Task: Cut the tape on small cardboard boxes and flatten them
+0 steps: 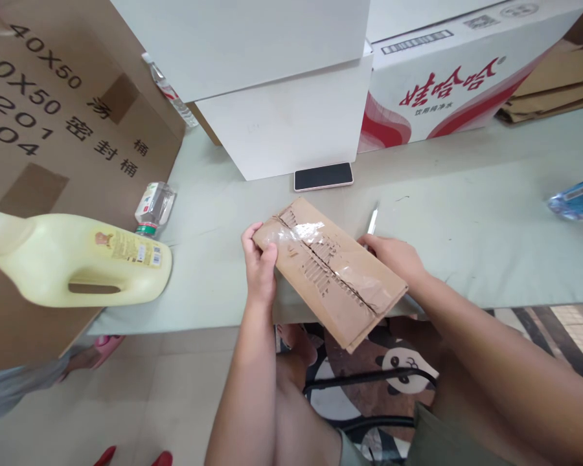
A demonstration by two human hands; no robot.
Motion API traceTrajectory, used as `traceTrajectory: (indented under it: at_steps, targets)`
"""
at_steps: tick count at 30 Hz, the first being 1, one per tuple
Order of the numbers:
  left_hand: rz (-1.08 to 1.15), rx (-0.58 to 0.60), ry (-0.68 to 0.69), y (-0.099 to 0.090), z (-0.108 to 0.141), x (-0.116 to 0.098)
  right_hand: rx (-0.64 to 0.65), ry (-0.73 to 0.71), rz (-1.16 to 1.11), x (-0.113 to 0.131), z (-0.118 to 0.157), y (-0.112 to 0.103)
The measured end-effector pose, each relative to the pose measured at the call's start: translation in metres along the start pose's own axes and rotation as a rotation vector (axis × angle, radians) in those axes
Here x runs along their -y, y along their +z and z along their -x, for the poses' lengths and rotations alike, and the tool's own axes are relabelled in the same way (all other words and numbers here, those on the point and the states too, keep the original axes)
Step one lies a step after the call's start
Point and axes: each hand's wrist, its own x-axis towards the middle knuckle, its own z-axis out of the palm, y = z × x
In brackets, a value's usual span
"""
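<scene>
Steadying the carton [331,274] is, I judge, the step in hand: my left grip [261,264] is clamped on its left corner, thumb on top, and the carton hangs tilted across the front edge of the counter [208,259]. My right grip [393,255] is closed around a knife [373,219] pointing away from me, just beside the carton's right edge; whether those fingers also touch the carton I can't tell. The next move, I think, calls for a firm left hold, well clear of the knife's tip.
</scene>
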Motion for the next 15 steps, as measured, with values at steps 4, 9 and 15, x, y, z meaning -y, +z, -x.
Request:
traceTrajectory:
  at_steps: [4,9,15]
  targets:
    - [0.009,-0.010,-0.016,0.0007,0.0004,-0.0011,0.000,-0.002,-0.012,0.0003,0.0004,-0.0008]
    - [-0.012,-0.004,-0.018,0.0005,0.0001,-0.0011,-0.009,-0.025,-0.034,-0.0021,0.0005,0.0004]
    - [-0.019,0.007,-0.023,-0.0008,-0.0008,-0.0006,-0.042,-0.033,-0.051,-0.0053,-0.0009,0.0030]
